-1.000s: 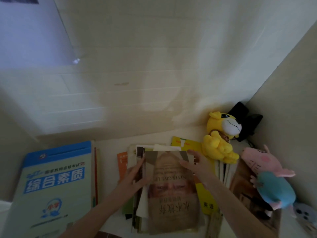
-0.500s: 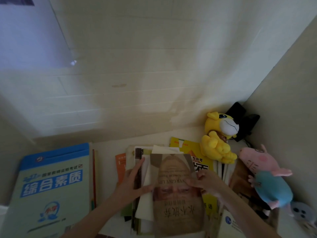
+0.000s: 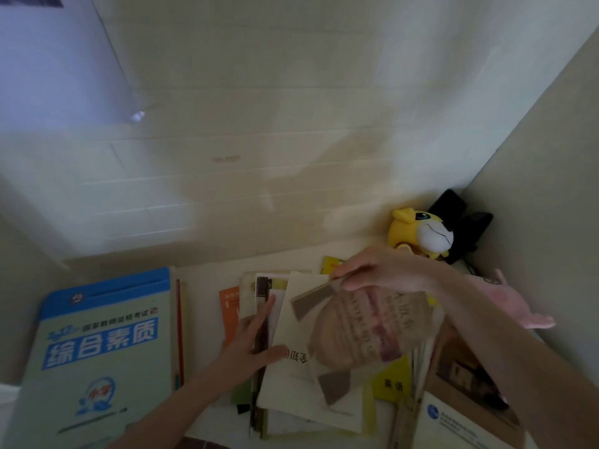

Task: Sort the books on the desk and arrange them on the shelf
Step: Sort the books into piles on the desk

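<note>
Head view: the right hand (image 3: 385, 270) pinches the far edge of a tan-covered book (image 3: 366, 332) and holds it tilted and motion-blurred above the pile. The left hand (image 3: 256, 341), fingers straight and slightly spread, presses flat on the cream book (image 3: 291, 384) lying just beneath. A large blue-green book (image 3: 103, 351) lies on the tabletop (image 3: 204, 303) left of the left hand; a yellow plush (image 3: 418, 231) sits just beyond the right hand

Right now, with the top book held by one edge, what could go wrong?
The right hand pinches the book only at its far edge, so it could slip. The pile beneath is ragged; the left hand steadies just one side. The yellow toy close behind that hand might get knocked.
</note>
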{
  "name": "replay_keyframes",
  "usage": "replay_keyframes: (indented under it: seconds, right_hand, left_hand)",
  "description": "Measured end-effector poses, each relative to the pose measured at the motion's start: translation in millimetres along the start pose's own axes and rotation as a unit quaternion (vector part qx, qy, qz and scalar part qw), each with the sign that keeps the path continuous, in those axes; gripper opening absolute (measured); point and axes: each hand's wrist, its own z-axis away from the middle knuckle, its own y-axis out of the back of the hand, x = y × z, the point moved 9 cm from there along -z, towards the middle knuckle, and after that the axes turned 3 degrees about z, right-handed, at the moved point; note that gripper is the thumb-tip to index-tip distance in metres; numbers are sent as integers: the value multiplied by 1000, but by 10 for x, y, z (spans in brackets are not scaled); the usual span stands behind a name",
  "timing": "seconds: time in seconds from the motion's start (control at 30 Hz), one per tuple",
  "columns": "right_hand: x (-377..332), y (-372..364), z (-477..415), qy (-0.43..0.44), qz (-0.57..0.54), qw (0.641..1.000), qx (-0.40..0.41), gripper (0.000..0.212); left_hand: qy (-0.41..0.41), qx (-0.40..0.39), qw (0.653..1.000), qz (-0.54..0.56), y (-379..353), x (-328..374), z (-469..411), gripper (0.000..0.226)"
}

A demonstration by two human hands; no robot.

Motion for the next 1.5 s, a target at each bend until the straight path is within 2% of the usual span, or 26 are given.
replay_keyframes:
  seconds: [0.07,0.17,0.27,0.33,0.4,0.47,0.6,0.67,0.73,0.83,0.9,0.93,0.97,1.03,1.1,1.2,1.27,1.33,1.43,1.5]
  right_hand:
    - [-184,-127,-197,30,48,998,-29,30]
    - [-269,-141,-349,42,38,997,-46,27]
    - [-277,-202,-391,45,52,995,-73,27]
    - [-279,-221,-386,51,63,994,-77,28]
    - [-219,-83,-337,52,24,998,-35,27]
    - [-83,146,-188,34,-46,998,15,29]
    - [232,607,71,14,-100,984,147,29]
    - [362,747,160,4,-111,972,207,31]
    - [563,832,270,-27,-177,949,261,29]
    - [846,856,454,-58,-348,887,298,37]
    - [1000,772,538,-83,-437,842,304,45]
    - [1038,656,558,-97,-464,826,304,41]
    - [1060,487,564,-113,-482,815,302,35]
    - [1128,1,539,-158,-494,808,280,38]
    - [1116,-559,508,-194,-494,814,238,43]
    - [999,-1014,573,-228,-434,840,235,24]
    - [994,-1036,639,-239,-361,858,276,23]
    - [993,-994,655,-244,-300,879,281,23]
    - [1036,-1098,650,-246,-385,851,260,24]
    - [1085,-1076,677,-250,-411,829,286,29]
  left_hand:
    - [0,3,1000,7,-15,50,20,61]
    - [-12,27,1000,1,-27,66,36,52]
    - [-10,47,999,-2,-9,103,54,66]
    - [-7,80,996,-26,31,158,61,59]
    - [-10,93,995,-40,20,243,71,63]
    - [-28,101,985,-137,-75,390,89,70]
    - [-7,148,934,-324,-93,498,149,85]
    - [-3,128,935,-331,-52,452,76,95]
    - [-44,65,938,-337,-55,471,-92,106]
    - [-139,-90,915,-369,-261,717,-249,85]
    - [-145,-149,901,-381,-399,821,-302,79]
    - [-135,-143,907,-373,-402,820,-351,75]
    - [-118,-114,931,-326,-349,829,-386,67]
    - [-103,-16,983,-154,-111,867,-401,51]
    - [-81,65,993,-49,107,829,-267,47]
    - [-6,62,998,22,105,697,-57,43]
    - [12,63,997,43,86,666,59,47]
    - [17,59,997,45,66,687,132,50]
    - [23,51,998,25,8,696,195,56]
    - [34,47,997,50,-14,674,205,59]
